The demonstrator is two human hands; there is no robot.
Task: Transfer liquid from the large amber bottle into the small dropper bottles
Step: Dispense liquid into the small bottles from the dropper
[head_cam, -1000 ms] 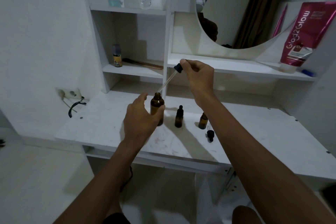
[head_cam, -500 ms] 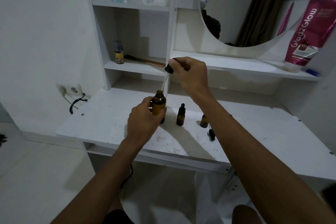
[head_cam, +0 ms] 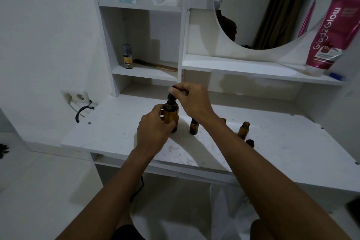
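We read this as the draw step: the dropper cap point(head_cam: 172, 97) sits down on the neck of the large amber bottle point(head_cam: 171, 115), its glass tube hidden inside, so whether it is loading liquid or being screwed home we cannot tell. The bottle stands upright on the white desk point(head_cam: 272, 142), toward the left of the group of bottles. Our left hand point(head_cam: 153, 129) is wrapped round the bottle's lower body, fingers curled close against the glass and thumb on the near side, steadying it on the surface. Our right hand point(head_cam: 191, 101) comes over from the right, thumb and forefinger pinched nearly closed on the black bulb at the very top of the cap, remaining fingers loosely folded. Just beside the big bottle, to its right, 1 small dropper bottle point(head_cam: 194, 126) stands upright; its top looks dark, and whether it is capped we cannot tell. A 2nd small bottle point(head_cam: 244, 127) stands farther right with its mouth open, and a loose black cap point(head_cam: 250, 143) lies near its base. A 3rd small top shows just behind the right forearm, mostly hidden. Judgement on the next move: if the pipette is charged, lift it straight up clear of the neck, keep the tip down, carry it right to the open small bottle and centre it over that narrow mouth before squeezing.
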